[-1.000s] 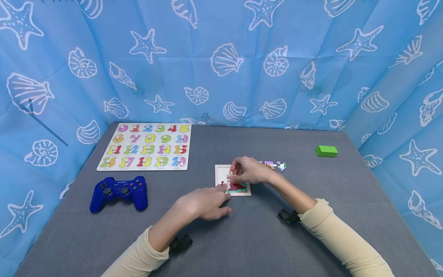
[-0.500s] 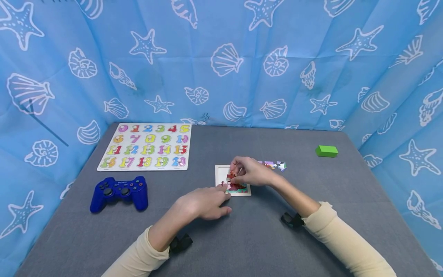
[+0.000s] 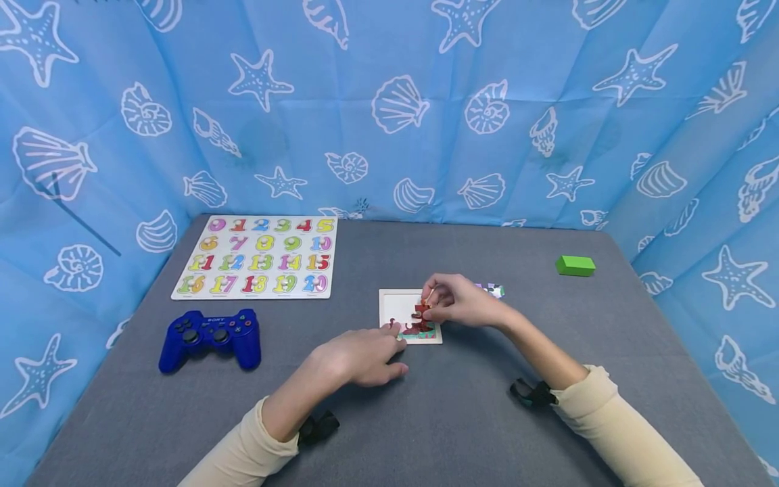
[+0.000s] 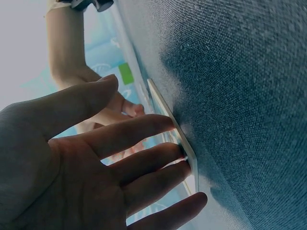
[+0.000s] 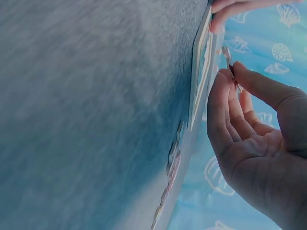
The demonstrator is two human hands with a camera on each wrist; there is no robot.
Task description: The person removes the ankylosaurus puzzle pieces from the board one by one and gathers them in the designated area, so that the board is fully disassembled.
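A small square jigsaw tray (image 3: 393,302) lies mid-table, with reddish and green pieces filling its lower part and a bare white area above. My left hand (image 3: 362,355) rests on its lower left edge; in the left wrist view the fingers (image 4: 148,127) are straight along the rim, thumb held apart. My right hand (image 3: 467,302) pinches a red-brown jigsaw piece (image 3: 420,309) between thumb and fingertips, over the right part of the tray. In the right wrist view that piece (image 5: 227,58) is edge-on and raised above the tray.
Loose jigsaw pieces (image 3: 496,290) lie right of the tray, partly hidden by my right hand. A number puzzle board (image 3: 255,257) and a blue game controller (image 3: 209,340) stand to the left. A green block (image 3: 575,265) sits at the far right. Blue curtains (image 3: 438,162) surround the table.
My right hand has moved a little to the right with the jigsaw piece, whose red face now shows instead of its pale side. The left hand has stayed in place.
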